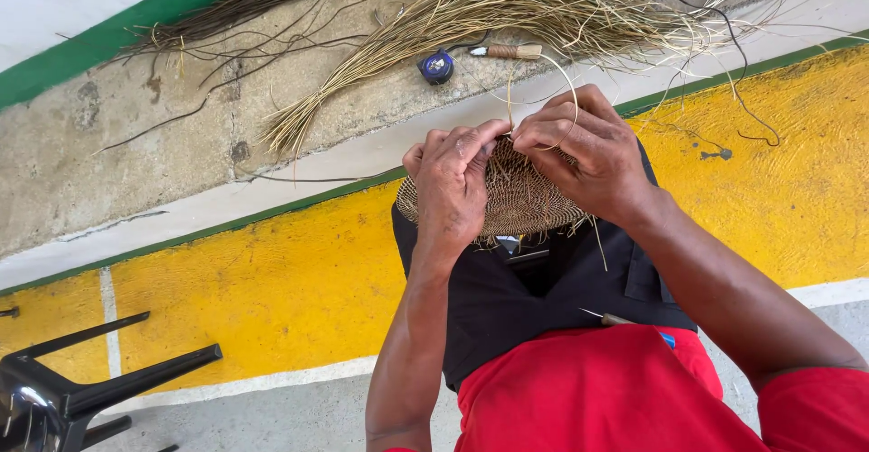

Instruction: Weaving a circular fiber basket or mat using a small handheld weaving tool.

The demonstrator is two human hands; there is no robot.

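Head view: left of the woven disc [520,194], black chair legs [100,384] jut over the yellow floor band [272,280]. Up and left of the disc, a bundle of pale straw fibres [471,13] fans across the concrete ledge [136,135]; a small blue tape measure [436,66] and a wooden-handled tool [507,51] lie there above the disc. The left hand [453,185] is clamped on the disc's left edge, thumb and fingers pinched at its rim. The disc rests on a black cloth [507,298] across the person's lap. The right hand [588,149] grips the disc's upper right rim, fingers closed on a thin strand [543,58] that loops upward.
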